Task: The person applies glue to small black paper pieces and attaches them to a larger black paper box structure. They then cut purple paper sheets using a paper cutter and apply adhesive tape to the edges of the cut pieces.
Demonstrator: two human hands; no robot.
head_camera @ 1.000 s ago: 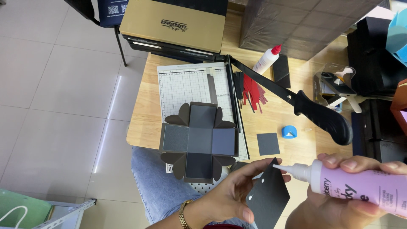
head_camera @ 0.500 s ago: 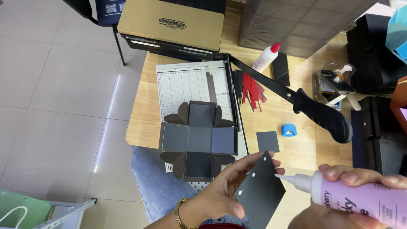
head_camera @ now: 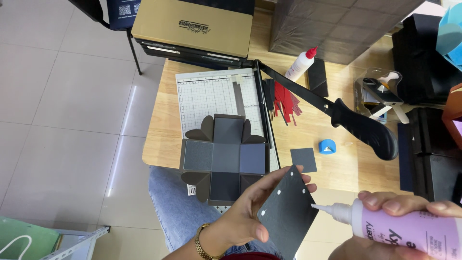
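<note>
Nearest, the left hand (head_camera: 243,221) is pinching a matte dark card square (head_camera: 287,212), while the right hand (head_camera: 409,207) is wrapping a lilac glue bottle (head_camera: 409,231), nozzle touching the card's edge. Small, evenly spaced dots look best. Beyond, an unfolded cross-shaped paper box (head_camera: 224,158) is lying on the gridded paper cutter (head_camera: 216,96).

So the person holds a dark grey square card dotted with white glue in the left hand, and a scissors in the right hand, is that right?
Not quite. The head view shows the right hand holding a glue bottle, lilac with a white nozzle, not scissors. The rest stands: the left hand holds the dark grey square card dotted with white glue.
</note>
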